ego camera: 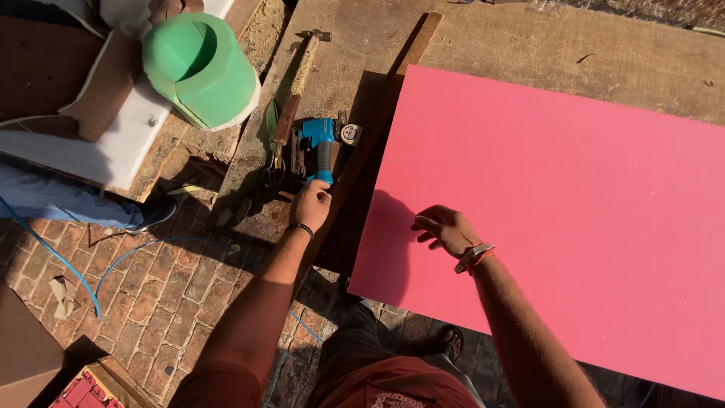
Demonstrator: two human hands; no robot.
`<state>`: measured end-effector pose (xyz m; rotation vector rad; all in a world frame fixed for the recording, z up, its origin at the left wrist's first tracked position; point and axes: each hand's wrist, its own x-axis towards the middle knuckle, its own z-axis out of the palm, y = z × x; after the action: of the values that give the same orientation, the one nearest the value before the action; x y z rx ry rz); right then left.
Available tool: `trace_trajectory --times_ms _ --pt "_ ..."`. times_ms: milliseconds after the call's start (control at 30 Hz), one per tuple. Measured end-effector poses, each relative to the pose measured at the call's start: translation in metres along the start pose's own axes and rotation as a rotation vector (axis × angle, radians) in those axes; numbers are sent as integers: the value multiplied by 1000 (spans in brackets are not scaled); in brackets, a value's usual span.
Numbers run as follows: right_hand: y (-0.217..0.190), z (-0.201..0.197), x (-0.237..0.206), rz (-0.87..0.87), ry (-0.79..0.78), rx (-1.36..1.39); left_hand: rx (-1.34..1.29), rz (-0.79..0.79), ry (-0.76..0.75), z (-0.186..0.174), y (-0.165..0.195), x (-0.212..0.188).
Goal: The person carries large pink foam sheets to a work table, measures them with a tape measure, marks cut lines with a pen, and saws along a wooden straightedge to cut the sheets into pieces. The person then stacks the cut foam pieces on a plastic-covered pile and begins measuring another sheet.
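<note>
Left hand: the left hand (311, 205) is at the butt of the blue pneumatic nail gun (316, 147), fingertips closing on the end of its grip; whether the hold is firm cannot be told.
Right hand: the right hand (445, 229) rests on the large pink rectangular sheet (559, 219), fingers loosely curled and released, holding nothing.
Nail gun, place: it lies on the worn wooden workbench (483, 45), left of the pink sheet and just beside a dark wooden strip (370, 143).
Nail gun, axis: its handle runs away from the person, butt nearest the left hand, blue head at the far end.
Neighbours: a wooden-handled hammer (298, 83) lies just left of the gun, head pointing away; a small round tape measure (350, 134) sits just right of the gun's head.
Pink sheet, edges: its long axis runs left to right; the near edge overhangs the bench over the brick floor (174, 279), and the left edge lies along the dark strip.
Open room: bare bench shows beyond the sheet's far edge; the narrow strip around the gun is crowded with tools.
Further left: a green foam block (200, 68) sits on a white board (113, 151).
Floor: a thin blue hose (68, 268) curves over the bricks.
</note>
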<state>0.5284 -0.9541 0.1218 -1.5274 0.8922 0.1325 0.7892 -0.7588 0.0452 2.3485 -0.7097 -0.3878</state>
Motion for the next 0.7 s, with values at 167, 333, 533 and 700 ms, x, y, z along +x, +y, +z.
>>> trace_trajectory --times_ms 167,333,533,700 --pt "4 57 47 120 191 265 266 346 -79 15 19 86" --pt "21 61 53 202 379 326 589 647 -125 45 44 150" --pt "13 51 48 278 395 384 677 490 -414 46 62 177" --pt "12 42 44 328 332 448 331 434 -391 31 66 164"
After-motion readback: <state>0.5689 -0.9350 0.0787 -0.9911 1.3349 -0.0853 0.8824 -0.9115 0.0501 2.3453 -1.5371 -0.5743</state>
